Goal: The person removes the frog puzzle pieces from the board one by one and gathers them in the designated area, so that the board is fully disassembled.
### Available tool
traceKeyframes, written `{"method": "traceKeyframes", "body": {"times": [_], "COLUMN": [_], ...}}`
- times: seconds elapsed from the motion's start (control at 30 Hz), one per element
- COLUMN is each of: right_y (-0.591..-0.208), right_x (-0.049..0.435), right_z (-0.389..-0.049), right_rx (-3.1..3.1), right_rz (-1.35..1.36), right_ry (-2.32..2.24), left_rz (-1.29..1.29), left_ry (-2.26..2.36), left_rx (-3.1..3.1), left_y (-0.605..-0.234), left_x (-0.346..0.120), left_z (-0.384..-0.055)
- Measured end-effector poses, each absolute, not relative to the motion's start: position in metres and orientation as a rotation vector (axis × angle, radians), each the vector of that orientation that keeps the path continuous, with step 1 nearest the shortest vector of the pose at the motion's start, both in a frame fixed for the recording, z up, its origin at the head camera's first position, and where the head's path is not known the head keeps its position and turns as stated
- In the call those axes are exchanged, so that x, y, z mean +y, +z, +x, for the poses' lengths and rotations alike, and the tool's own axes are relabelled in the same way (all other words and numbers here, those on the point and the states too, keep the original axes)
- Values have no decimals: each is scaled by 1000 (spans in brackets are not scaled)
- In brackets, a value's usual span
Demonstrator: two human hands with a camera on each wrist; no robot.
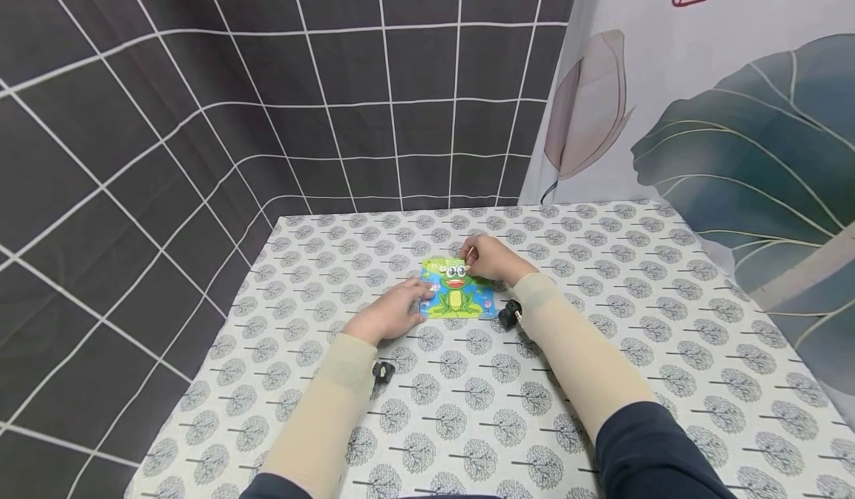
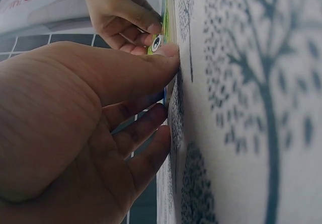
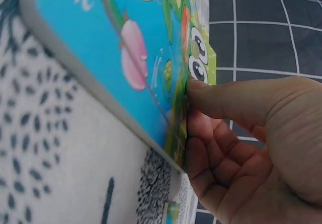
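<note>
A frog picture puzzle [image 1: 456, 302] lies flat on the table, its blue board [image 3: 90, 38] thick-edged in the right wrist view. Between thumb and index finger, my right hand [image 1: 490, 256] pinches a puzzle piece with the frog's eyes [image 3: 200, 58] at the board's upper part. That piece stands tilted up from the picture. The other right fingers curl beneath the thumb. At the puzzle's left edge rests my left hand [image 1: 398, 310], its fingertips on the side and its thumb [image 2: 151, 70] near the lower corner. Its fingers are loosely bent and spread.
A small colourful scrap [image 3: 172, 213] lies past the board's far corner, partly out of frame. The tree-print tablecloth [image 1: 447, 425] covers the table. Black cameras [image 1: 383, 371] sit at both wrists. A dark gridded curtain [image 1: 347, 68] and a leaf-print curtain [image 1: 735, 128] enclose the table.
</note>
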State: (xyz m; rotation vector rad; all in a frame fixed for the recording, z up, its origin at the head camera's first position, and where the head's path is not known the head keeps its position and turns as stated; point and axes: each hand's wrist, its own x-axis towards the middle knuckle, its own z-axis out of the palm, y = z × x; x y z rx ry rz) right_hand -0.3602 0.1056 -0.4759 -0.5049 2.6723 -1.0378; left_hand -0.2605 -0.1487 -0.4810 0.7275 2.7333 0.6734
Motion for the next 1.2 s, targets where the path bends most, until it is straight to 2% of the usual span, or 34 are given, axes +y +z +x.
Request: {"method": "traceKeyframes", "body": {"times": [0.67, 1.2], "right_y": [-480, -479], "right_x": [109, 108], "right_z": [-363, -363], "right_rx": [2753, 2760], "right_rz": [-586, -613], "right_ry": [-984, -932], "left_rz": [786, 844], "left_ry": [248, 346], "left_rx": [2860, 2846], "left_y": [-473, -475], "left_x": [-112, -111], "left_z": [-262, -273]}}
